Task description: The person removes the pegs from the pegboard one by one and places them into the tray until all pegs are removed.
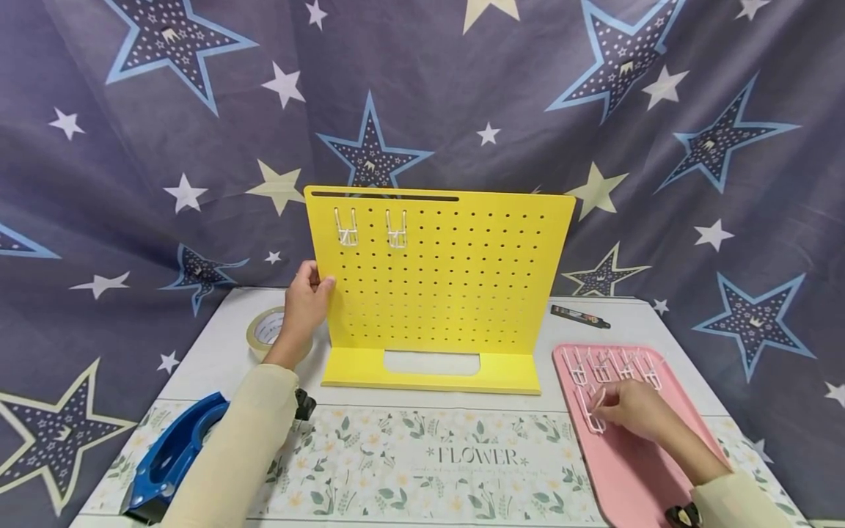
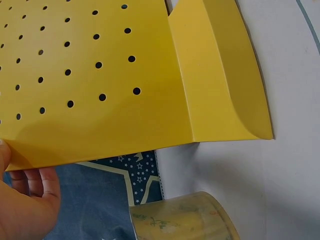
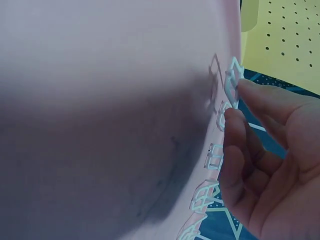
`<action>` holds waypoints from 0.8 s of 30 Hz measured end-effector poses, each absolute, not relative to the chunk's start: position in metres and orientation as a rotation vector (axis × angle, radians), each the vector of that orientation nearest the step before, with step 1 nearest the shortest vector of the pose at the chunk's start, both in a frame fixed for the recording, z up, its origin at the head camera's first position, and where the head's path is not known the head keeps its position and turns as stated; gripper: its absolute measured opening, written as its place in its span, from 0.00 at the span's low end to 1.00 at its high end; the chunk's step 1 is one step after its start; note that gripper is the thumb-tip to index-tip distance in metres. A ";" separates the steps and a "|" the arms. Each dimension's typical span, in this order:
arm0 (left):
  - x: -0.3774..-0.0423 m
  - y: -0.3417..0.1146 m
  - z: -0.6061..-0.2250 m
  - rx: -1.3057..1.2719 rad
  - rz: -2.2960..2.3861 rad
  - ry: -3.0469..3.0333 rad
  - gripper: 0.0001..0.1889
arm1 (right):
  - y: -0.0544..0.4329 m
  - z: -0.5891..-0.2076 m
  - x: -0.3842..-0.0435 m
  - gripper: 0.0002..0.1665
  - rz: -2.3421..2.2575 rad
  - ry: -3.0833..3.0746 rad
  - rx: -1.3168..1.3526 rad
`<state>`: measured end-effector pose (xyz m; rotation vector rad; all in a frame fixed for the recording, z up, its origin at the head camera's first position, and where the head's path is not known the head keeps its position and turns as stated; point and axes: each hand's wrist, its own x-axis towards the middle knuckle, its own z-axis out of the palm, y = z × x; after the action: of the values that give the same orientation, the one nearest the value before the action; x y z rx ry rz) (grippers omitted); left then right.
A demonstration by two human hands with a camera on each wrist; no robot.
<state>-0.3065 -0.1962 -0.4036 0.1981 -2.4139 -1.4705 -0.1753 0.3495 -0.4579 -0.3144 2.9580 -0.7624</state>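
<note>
My left hand (image 1: 307, 304) grips the left edge of an upright yellow pegboard (image 1: 455, 293), thumb on the front and fingers behind it. Two white wire hooks hang near the board's upper left, one hook (image 1: 346, 231) left of the other hook (image 1: 396, 233). Over the pink tray (image 1: 643, 488) on the right, my right hand (image 1: 637, 411) pinches a white wire hook (image 3: 231, 80) between thumb and fingertips. Several more hooks (image 1: 602, 367) lie in a row along the tray's far end, just beyond that hand.
Beside the board's left edge stands a roll of tape (image 1: 256, 334). A blue tape dispenser (image 1: 174, 447) sits at the front left. Behind the tray lies a black marker (image 1: 579, 317). A starry curtain (image 1: 462, 73) hangs behind the table, which has a floral cloth (image 1: 422, 433).
</note>
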 end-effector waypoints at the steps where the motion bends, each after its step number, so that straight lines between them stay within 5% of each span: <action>1: -0.307 -0.196 -0.404 0.200 -1.474 -2.413 0.13 | 0.349 -0.458 -0.175 0.05 -0.772 2.951 -0.314; 24: -0.307 -0.196 -0.404 0.188 -1.462 -2.401 0.13 | 0.355 -0.456 -0.173 0.08 -0.764 2.870 -0.290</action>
<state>-0.3070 -0.1959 -0.4042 0.1884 -2.4013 -1.4623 -0.1725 0.3546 -0.4559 -0.2902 2.8696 -0.7644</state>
